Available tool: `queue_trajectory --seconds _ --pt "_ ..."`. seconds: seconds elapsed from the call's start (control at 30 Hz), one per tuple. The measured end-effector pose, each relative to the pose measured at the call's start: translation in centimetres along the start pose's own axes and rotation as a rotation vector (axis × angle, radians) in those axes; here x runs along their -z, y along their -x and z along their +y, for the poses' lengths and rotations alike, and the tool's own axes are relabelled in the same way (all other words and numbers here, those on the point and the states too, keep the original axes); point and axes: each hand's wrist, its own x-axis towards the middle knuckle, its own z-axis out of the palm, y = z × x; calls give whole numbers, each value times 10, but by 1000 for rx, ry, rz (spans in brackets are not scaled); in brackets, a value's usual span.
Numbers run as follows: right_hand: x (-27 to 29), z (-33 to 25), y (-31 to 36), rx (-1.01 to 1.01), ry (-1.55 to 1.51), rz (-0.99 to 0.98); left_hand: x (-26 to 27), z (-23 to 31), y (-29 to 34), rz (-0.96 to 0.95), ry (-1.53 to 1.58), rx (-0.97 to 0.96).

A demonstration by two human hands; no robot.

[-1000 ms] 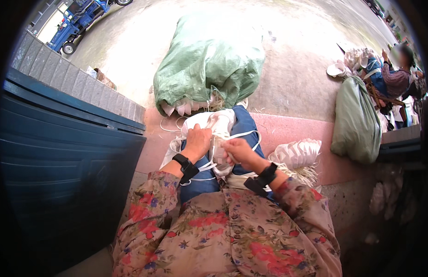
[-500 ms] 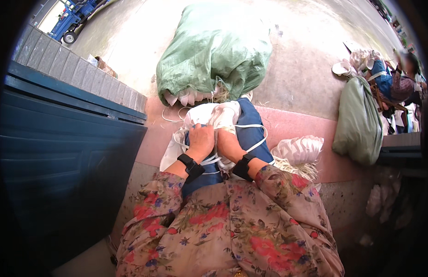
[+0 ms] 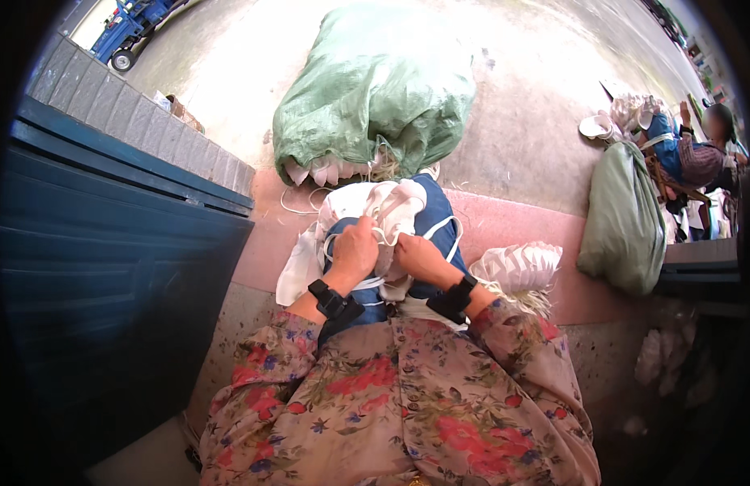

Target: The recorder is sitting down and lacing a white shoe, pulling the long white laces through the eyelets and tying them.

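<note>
Two hands, left hand (image 3: pixel 355 249) and right hand (image 3: pixel 419 259), are closed in a pinching grip on a white cloth piece (image 3: pixel 391 212) on the lap; it looks light, soft and floppy, best held at its edges.

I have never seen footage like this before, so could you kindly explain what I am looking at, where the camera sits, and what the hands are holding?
The picture comes from a wide fisheye camera worn on a person's head, looking down, so straight edges bend near the rim. The flowered sleeves at the bottom are the person's own arms, each with a black wrist strap. The left hand and right hand are both closed on a bundle of white cloth pieces with thin white straps, resting on the blue-clad lap. Ahead, on the pale concrete ground, lies a large green woven sack, open with more white pieces showing. A stack of white pleated pieces sits to the right, beside a smaller grey-green sack. Another person sits far right.
</note>
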Motion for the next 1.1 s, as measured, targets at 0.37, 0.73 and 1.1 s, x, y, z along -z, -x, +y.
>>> queue_trajectory --seconds 0.37,0.73,1.1 --pt "71 -9 32 -231 -483 -409 -9 8 10 -125 -215 -66" --pt "246 -106 172 699 -1630 318 0 6 -4 -138 -147 -19" --pt "254 -142 114 855 -1596 217 -24 0 19 -32 55 123"
